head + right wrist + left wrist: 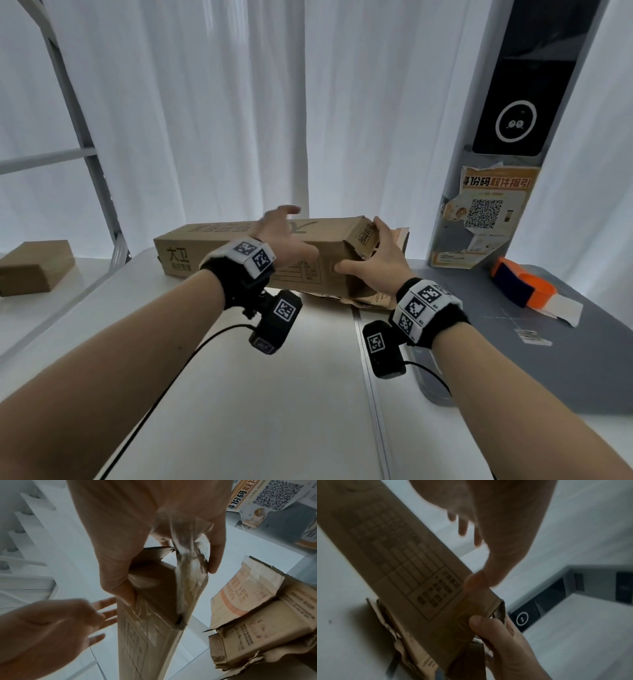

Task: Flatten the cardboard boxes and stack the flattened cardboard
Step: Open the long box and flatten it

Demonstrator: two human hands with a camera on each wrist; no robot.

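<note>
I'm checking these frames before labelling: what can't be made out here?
- Head view: left hand fingertips, blurred over the long box.
- Head view: flattened cardboard, mostly hidden under that box.
- Left wrist view: box print, dark and blurred.
- Right wrist view: right hand cut off by the top edge.

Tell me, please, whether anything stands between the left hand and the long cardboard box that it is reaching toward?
Nothing visible does. The left hand hovers with fingers spread just above the long cardboard box, with only air between them. The right hand grips the box's torn right end, clear of the left hand's path.
</note>
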